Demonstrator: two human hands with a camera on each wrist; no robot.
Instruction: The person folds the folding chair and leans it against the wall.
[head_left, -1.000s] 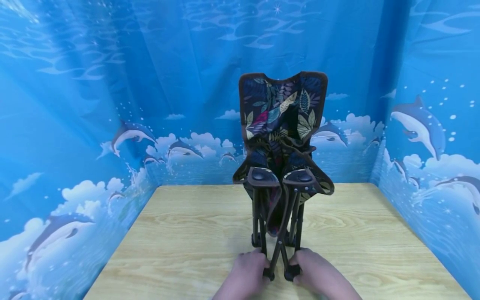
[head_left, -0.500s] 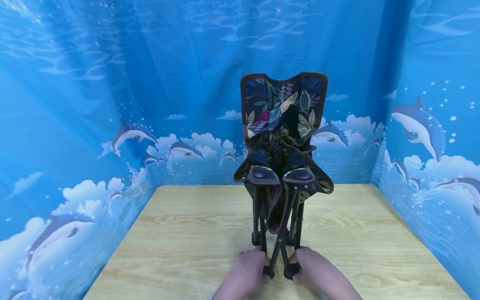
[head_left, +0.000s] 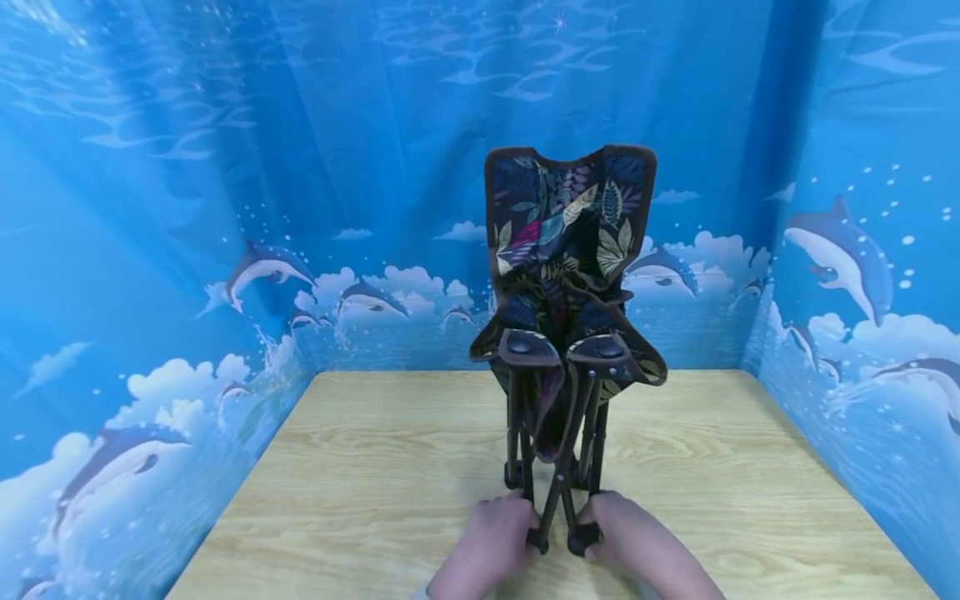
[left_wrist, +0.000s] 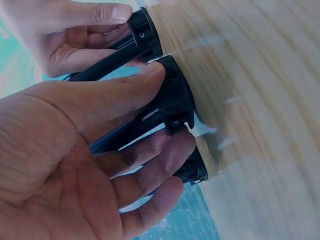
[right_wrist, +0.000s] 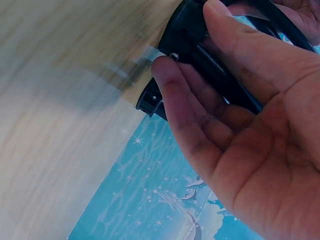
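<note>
A small folding chair with dark leaf-print fabric and thin black crossed legs stands upright on the wooden table, its frame partly folded so the feet are close together. At its front left foot, my left hand pinches the black plastic cap between thumb and fingers. My right hand does likewise with the front right foot, thumb on one side and fingers curled on the other. Both rear feet rest on the table behind. The seat fabric sags in folds between the legs.
The pale wood-grain table extends to both sides of the chair. A blue curtain printed with dolphins, clouds and bubbles hangs behind the table and along both sides.
Both hands keep their grip on the front feet. The chair's feet and the hands sit very slightly higher in the head view; otherwise little differs.
</note>
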